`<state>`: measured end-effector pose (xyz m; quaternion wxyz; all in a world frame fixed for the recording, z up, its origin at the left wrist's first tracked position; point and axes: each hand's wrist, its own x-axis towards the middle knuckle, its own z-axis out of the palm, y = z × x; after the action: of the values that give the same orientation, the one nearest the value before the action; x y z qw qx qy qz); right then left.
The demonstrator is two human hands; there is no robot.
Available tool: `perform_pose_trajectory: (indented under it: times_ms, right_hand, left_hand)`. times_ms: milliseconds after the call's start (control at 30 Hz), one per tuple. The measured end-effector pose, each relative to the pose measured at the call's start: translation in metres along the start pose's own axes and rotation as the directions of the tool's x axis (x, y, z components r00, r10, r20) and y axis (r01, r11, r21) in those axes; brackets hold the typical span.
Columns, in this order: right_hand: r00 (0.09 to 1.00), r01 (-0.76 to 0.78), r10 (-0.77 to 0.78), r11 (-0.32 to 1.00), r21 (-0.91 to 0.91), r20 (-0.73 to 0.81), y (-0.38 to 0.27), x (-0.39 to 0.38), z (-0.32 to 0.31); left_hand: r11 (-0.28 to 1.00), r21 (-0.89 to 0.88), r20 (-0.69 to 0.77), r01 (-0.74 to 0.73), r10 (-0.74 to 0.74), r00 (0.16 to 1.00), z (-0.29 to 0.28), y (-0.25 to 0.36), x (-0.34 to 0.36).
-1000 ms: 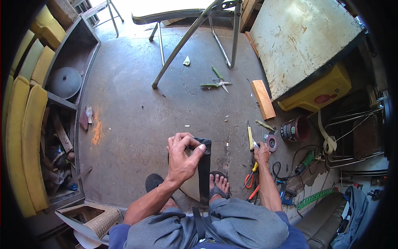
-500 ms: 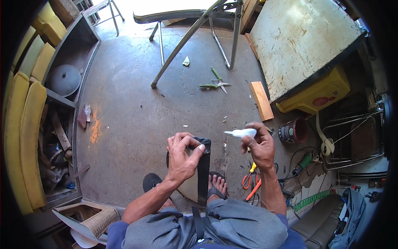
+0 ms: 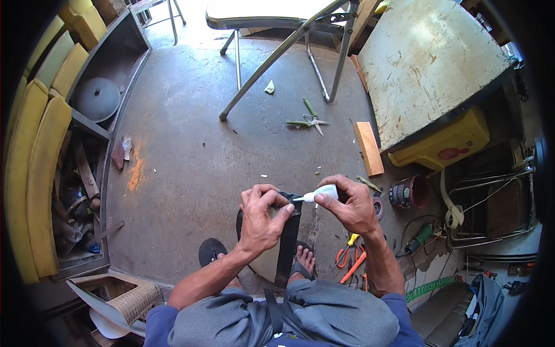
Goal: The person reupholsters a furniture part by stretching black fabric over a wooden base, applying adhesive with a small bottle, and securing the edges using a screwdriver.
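1. Head view, edges and room: the left hand (image 3: 261, 218) is clamped on the top end of a black strap (image 3: 287, 243) that hangs down between the person's knees, at about 6 o'clock from picture centre. The right hand (image 3: 351, 207) is closed around a small white tube (image 3: 321, 192), whose nozzle points to 9 o'clock and touches the strap's top edge.
2. Bare concrete floor (image 3: 191, 168) lies open from 9 to 12 o'clock of the hands. A shelf unit (image 3: 98, 133) bounds it at 9 o'clock, chair legs (image 3: 272, 63) at 12 o'clock.
3. At 3 o'clock the space is crowded: a wood block (image 3: 369, 148), a dark round can (image 3: 409, 192), orange pliers (image 3: 351, 261) just below the right wrist, and a yellow box (image 3: 445, 141) under a worn board (image 3: 428, 63).
4. Green shears (image 3: 307, 120) lie well apart at 12 o'clock.
5. Against the earlier pictures: a second ago the right hand was down by the tools at 4 o'clock; half a second ago it held the tube raised, apart from the strap. The tube's tip now meets the strap. The left hand's grip is unchanged.
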<state>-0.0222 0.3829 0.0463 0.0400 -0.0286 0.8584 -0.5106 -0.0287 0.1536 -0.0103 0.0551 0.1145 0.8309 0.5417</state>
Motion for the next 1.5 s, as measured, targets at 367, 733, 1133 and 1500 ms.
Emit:
perform_pose_trajectory:
  times_ms: [367,733,1133,1500]
  right_hand:
    - [0.995,0.043,-0.030,0.989,-0.144,0.090,-0.018,0.008,-0.010]
    - [0.987,0.084,-0.054,0.976,-0.202,0.150,-0.031,0.012,-0.017]
    - [0.984,-0.014,0.126,0.750,0.661,-0.122,0.010,-0.014,-0.028]
    - [0.935,0.111,0.274,0.384,0.917,-0.228,0.114,-0.039,0.007]
  left_hand:
    - [1.000,-0.005,-0.016,-0.021,0.020,1.000,0.004,-0.003,-0.001]
    - [1.000,0.019,-0.030,-0.021,0.021,0.999,0.005,0.003,0.000]
    - [0.946,-0.219,-0.022,0.240,-0.251,0.968,-0.003,-0.017,0.009]
    - [0.829,-0.477,0.012,0.294,-0.328,0.945,-0.010,-0.009,0.011]
